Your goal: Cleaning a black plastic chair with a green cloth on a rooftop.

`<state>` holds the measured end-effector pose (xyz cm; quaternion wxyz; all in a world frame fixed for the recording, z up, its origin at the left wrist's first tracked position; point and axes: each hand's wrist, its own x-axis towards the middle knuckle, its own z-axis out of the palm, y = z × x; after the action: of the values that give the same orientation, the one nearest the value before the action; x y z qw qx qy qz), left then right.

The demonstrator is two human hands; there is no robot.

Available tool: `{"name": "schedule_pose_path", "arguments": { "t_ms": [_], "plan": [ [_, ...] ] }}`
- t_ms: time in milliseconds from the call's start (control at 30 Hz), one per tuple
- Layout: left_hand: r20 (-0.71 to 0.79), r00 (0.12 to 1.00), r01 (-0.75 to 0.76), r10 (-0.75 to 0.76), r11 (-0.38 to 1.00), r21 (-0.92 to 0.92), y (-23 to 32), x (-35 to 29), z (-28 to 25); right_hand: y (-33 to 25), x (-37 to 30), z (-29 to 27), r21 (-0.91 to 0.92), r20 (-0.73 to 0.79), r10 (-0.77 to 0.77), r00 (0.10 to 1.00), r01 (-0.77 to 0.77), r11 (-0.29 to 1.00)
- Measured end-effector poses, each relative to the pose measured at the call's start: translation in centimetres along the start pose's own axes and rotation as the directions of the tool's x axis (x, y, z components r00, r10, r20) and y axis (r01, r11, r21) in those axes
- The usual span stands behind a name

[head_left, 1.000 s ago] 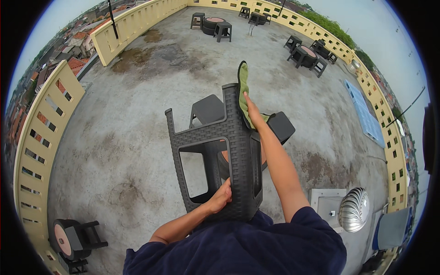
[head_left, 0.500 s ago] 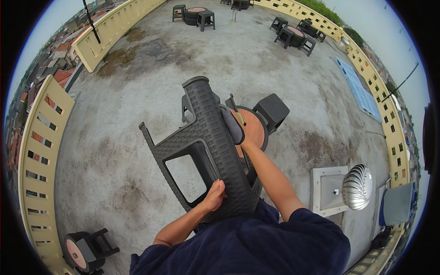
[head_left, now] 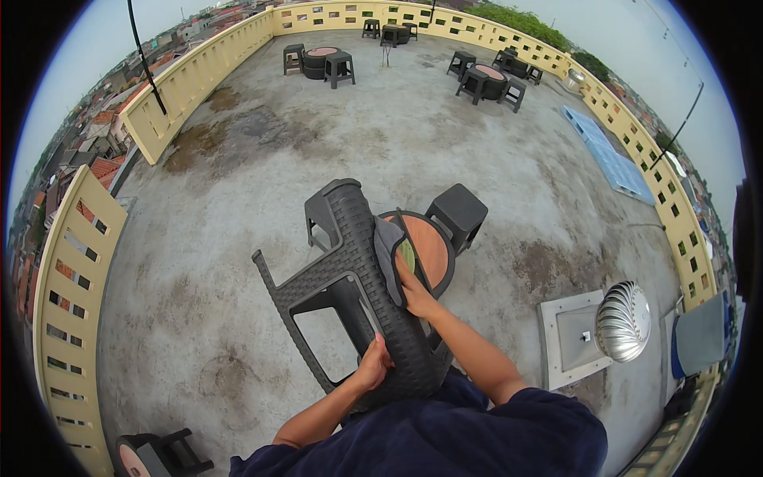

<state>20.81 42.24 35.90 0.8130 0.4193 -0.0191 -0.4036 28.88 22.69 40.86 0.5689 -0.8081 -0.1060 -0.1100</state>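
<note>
A dark grey plastic stool (head_left: 362,262) with a woven pattern lies tilted against my body, its legs pointing away and to the left. My left hand (head_left: 373,364) is closed on the inner edge of its side frame, near my lap. My right hand (head_left: 413,292) holds a grey cloth (head_left: 387,253) to the right side of the stool's upper part. A green patch (head_left: 408,254) shows beside the fingers; I cannot tell whether it belongs to the cloth. The right fingertips are partly hidden behind the cloth.
Beyond the stool stand a round brown-topped table (head_left: 433,250) and a black stool (head_left: 458,211). A round vent (head_left: 622,320) rises at right; blue pallets (head_left: 608,155) lie farther off. More table sets stand far away. Yellow parapet walls (head_left: 75,302) edge the roof.
The view has tilted up, so the scene sits lower. The stool has come slightly nearer, and my right hand with the cloth has come nearer along with it. My left hand keeps its grip.
</note>
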Motion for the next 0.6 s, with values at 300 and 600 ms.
{"name": "schedule_pose_path", "arguments": {
  "t_ms": [300,600],
  "plan": [
    [-0.205,0.93,-0.316,0.307,0.949,-0.011,1.6,-2.3,4.3,-8.0,-13.1,-2.3,0.039,0.149,0.154,0.977,-0.162,0.986],
    [-0.218,0.931,-0.269,0.294,0.953,0.137,-0.5,-9.6,11.1,-9.8,-31.1,-5.0,0.556,0.137,0.376,0.916,-0.385,0.736]
  ]
}}
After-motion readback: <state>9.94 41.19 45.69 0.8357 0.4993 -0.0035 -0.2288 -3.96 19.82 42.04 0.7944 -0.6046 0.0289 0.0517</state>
